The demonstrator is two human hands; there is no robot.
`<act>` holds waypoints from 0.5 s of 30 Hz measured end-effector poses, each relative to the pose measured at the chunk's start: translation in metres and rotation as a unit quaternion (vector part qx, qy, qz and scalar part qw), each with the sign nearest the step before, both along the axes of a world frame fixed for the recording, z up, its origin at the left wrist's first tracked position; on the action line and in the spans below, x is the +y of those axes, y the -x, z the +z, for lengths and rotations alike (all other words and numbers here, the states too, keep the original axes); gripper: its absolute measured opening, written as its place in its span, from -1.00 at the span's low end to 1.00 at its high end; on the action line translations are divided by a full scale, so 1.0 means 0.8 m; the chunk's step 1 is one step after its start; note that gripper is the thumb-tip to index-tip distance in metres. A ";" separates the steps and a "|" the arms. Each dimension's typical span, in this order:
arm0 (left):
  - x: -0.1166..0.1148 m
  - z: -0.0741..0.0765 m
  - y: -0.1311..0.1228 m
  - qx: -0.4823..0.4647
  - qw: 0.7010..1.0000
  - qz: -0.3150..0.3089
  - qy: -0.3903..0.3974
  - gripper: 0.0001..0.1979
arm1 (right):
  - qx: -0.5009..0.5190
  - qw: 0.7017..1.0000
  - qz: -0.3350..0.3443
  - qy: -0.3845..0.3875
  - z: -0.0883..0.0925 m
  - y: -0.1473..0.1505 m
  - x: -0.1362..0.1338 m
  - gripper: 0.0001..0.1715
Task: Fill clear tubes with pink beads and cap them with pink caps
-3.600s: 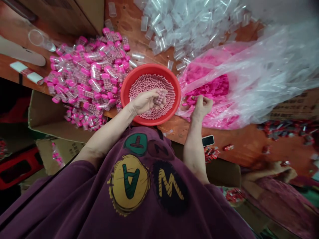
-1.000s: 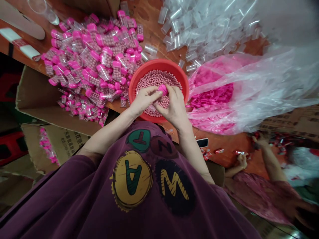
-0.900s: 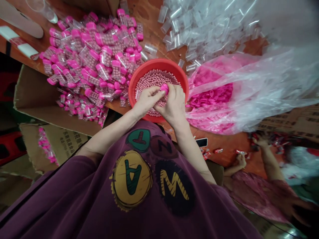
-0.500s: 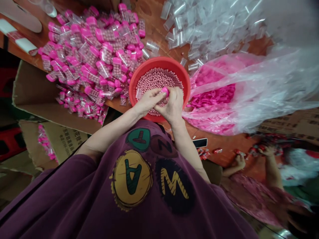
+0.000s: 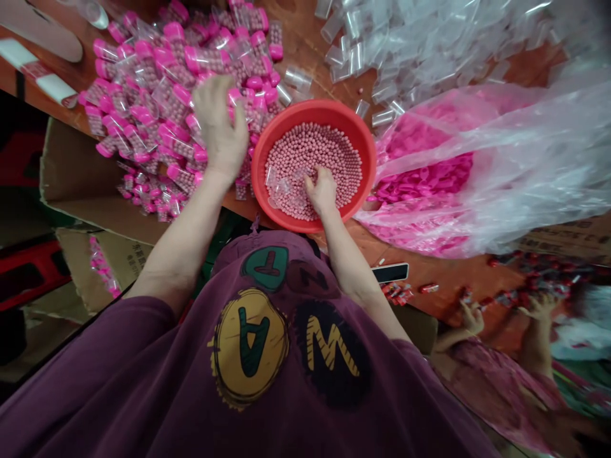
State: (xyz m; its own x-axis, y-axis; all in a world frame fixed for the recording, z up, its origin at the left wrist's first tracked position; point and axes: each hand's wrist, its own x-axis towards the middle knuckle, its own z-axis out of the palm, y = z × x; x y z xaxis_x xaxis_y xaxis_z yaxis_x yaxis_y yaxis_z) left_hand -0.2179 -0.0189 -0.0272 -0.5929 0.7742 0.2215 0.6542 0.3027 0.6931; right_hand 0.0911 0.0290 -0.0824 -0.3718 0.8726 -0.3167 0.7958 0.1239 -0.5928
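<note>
The right hand point(image 5: 322, 191) is down in the red bowl point(image 5: 366, 149), in among lots of small pink balls point(image 5: 315, 140). Its thumb and finger are bent close to each other, and I cannot tell if they pinch anything. A few clear cups point(image 5: 270, 178) lie on top of the balls, near those fingers. They have no lids, so they look not done yet.

The left hand point(image 5: 219, 127) is over the big heap of full jars point(image 5: 205, 60). Its thumb and fingers look apart, but it is blurry, so I cannot tell if it touches a jar.

The jars in that heap look done. They have pink balls inside and pink lids on. More full jars point(image 5: 160, 197) show lower down, by the wall of a brown box point(image 5: 95, 184), and they look done too.

Plenty seems left to do. The bowl has many balls in it. On the right side of the bowl, loose pink lids point(image 5: 443, 168) sit in a big clear bag point(image 5: 539, 172). Farther back on the orange table point(image 5: 305, 48), a big pile of empty cups point(image 5: 405, 51) is waiting. I think the work is well on its way, but far from over.
</note>
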 end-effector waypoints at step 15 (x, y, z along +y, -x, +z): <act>-0.009 -0.023 -0.185 -0.162 0.948 -0.163 0.221 -0.34 | 0.368 0.815 -0.280 0.350 0.007 -0.003 0.005 -0.65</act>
